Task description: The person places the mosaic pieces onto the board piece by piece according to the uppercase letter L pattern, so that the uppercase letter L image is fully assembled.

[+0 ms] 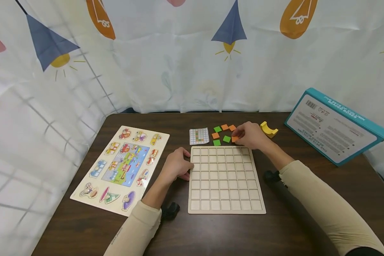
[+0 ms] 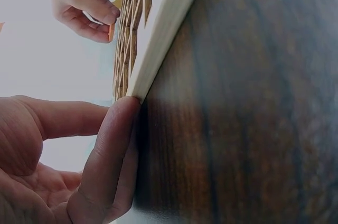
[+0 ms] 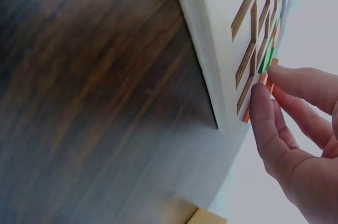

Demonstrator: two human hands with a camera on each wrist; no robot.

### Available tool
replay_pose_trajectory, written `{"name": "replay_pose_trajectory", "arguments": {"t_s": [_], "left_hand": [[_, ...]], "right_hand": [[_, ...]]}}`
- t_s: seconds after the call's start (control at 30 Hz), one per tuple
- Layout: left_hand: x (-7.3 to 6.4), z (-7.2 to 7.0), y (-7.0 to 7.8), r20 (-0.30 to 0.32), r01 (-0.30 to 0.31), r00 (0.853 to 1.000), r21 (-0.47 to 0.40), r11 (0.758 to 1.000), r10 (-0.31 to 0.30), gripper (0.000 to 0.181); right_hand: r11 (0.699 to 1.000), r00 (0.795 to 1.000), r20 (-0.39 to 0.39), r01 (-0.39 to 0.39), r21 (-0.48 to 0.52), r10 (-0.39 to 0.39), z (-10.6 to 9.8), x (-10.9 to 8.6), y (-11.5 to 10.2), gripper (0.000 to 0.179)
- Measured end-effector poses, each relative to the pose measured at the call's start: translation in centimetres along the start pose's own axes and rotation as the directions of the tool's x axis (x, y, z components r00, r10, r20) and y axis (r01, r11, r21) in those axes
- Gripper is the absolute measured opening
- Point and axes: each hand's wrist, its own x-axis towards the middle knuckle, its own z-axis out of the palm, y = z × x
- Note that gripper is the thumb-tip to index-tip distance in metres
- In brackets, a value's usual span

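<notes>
A pale wooden grid board (image 1: 227, 180) with rows of square recesses lies on the table. My left hand (image 1: 176, 164) is at its left edge; in the left wrist view a fingertip (image 2: 124, 109) touches the board's side. Just beyond the board's far right corner, my right hand (image 1: 250, 135) pinches an orange square tile (image 1: 235, 139) between thumb and finger. The left wrist view also shows this orange tile (image 2: 111, 33), standing on edge. Beside that hand lie several loose tiles, among them a green tile (image 1: 227, 139) and an orange tile (image 1: 224, 127).
A small printed pattern card (image 1: 194, 141) lies left of the tiles. Further left is a wooden peg puzzle (image 1: 97, 193) with vehicle pictures. A yellow curved block (image 1: 268, 130) sits right of my right hand, and a teal-edged box (image 1: 332, 131) stands at the right.
</notes>
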Motion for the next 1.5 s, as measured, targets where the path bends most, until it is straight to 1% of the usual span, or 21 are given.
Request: {"name": "replay_pose_trajectory", "arguments": {"t_s": [0.17,0.4,0.5,0.63,0.87,1.17,1.33,1.5], "left_hand": [[-0.1,0.1,-0.1,0.011,0.004,1.0,-0.004,1.0,-0.004,0.037],[0.1,0.0,-0.2,0.002,-0.004,1.0,-0.009,1.0,0.004,0.037],[0.2,0.0,-0.2,0.002,-0.004,1.0,-0.001,1.0,0.004,0.037],[0.2,0.0,-0.2,0.004,0.003,1.0,0.003,1.0,-0.003,0.038],[0.1,0.0,-0.1,0.006,0.022,1.0,0.005,1.0,-0.022,0.038],[0.2,-0.2,0.0,0.008,0.014,1.0,0.009,1.0,-0.014,0.038],[0.3,-0.2,0.1,0.01,0.021,1.0,0.016,1.0,-0.021,0.038],[0.3,-0.3,0.1,0.009,0.014,1.0,0.02,1.0,-0.014,0.038]], "right_hand": [[1.0,1.0,0.01,-0.001,0.03,0.001,0.1,-0.3,-0.3,0.022],[0.998,1.0,0.001,0.016,0.058,-0.016,0.5,-0.5,-1.2,0.024],[0.998,1.0,0.003,0.01,0.065,-0.011,0.7,-0.5,-1.6,0.024],[0.996,1.0,0.017,0.011,0.09,-0.013,1.1,-0.7,-2.2,0.024],[0.989,0.997,0.06,0.049,0.14,-0.057,1.9,-1.0,-3.1,0.023],[0.99,0.994,0.084,0.066,0.123,-0.076,2.8,-1.2,-4.7,0.022],[0.99,0.992,0.109,0.051,0.134,-0.065,3.4,-1.2,-5.4,0.023],[0.989,0.989,0.138,0.04,0.139,-0.059,3.9,-1.2,-6.0,0.024]]}}
